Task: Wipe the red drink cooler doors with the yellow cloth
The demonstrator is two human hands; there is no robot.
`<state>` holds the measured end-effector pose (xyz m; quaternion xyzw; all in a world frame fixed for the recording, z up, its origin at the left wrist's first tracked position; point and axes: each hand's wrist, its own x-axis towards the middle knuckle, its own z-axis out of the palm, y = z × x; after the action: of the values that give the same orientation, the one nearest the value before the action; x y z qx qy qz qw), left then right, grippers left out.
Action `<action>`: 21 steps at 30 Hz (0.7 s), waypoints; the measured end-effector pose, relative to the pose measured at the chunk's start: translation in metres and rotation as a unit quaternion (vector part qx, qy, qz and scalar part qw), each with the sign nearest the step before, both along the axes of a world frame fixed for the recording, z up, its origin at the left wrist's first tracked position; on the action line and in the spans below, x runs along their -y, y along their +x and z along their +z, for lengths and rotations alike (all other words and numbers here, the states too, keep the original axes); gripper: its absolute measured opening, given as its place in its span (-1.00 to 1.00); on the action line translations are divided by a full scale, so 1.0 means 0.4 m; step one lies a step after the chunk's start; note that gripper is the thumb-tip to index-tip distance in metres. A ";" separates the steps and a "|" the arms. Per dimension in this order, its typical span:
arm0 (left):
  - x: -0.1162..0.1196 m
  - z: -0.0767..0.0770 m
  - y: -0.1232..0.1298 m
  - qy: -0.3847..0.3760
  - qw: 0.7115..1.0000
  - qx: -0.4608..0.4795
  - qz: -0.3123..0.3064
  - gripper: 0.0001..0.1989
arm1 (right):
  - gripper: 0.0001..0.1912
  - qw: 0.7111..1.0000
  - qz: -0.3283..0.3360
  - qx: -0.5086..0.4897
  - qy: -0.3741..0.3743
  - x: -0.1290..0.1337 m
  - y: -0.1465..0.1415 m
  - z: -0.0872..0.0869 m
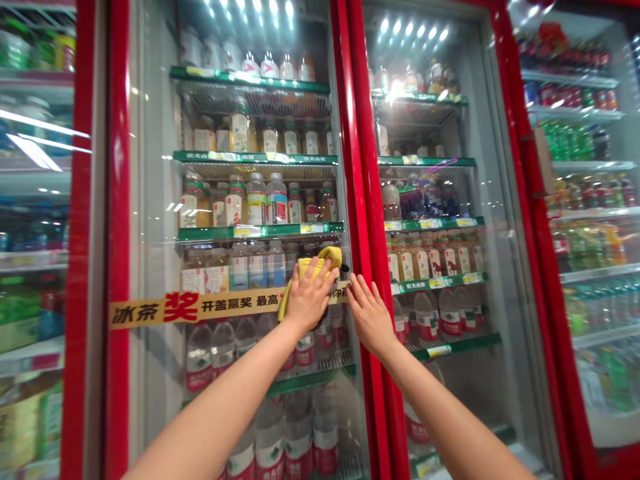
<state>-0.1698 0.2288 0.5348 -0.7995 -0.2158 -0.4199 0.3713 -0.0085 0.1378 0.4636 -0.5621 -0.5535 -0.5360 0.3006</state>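
My left hand (307, 297) presses a yellow cloth (330, 255) with dark edging flat against the glass door (157, 220) of a drinks fridge. Some of the cloth bunches out above my fingertips, and the rest is partly hidden under the palm. Behind my left hand runs a tan strip with Chinese lettering (230, 305) across the glass. My right hand (373, 317) rests at the red door frame (367, 167), fingers stretched out and holding nothing. Its fingertips reach the inner edge of the frame, close to the right end of the strip.
Bottles stand on green-edged shelves (260, 231) behind the glass. A second glass door (505, 267) is to the right, with more shelved bottles behind it. Further red-framed fridges flank these doors, the left one (33, 200) blurred. Ceiling lights reflect in the glass.
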 end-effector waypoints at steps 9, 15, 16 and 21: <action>-0.044 0.144 -0.079 0.000 0.978 0.209 0.013 -0.37 | -0.37 0.997 -0.027 0.077 -0.007 -0.051 0.052 0.025; -0.027 -0.004 -0.063 0.021 0.998 0.052 0.033 -0.35 | -0.29 0.996 -0.013 0.083 0.039 -0.055 0.050 0.006; -0.022 -0.002 -0.055 0.026 0.999 0.014 0.032 -0.33 | -0.29 0.995 -0.011 0.089 0.038 -0.051 0.050 0.005; -0.045 0.124 -0.134 0.022 0.995 0.071 0.064 -0.33 | -0.28 0.993 -0.028 0.109 0.020 -0.028 0.059 0.000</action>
<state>-0.2233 0.2466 0.5844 -0.7441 -0.2830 -0.4555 0.3985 0.0153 0.1491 0.4636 -0.5094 -0.5565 -0.6130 0.2347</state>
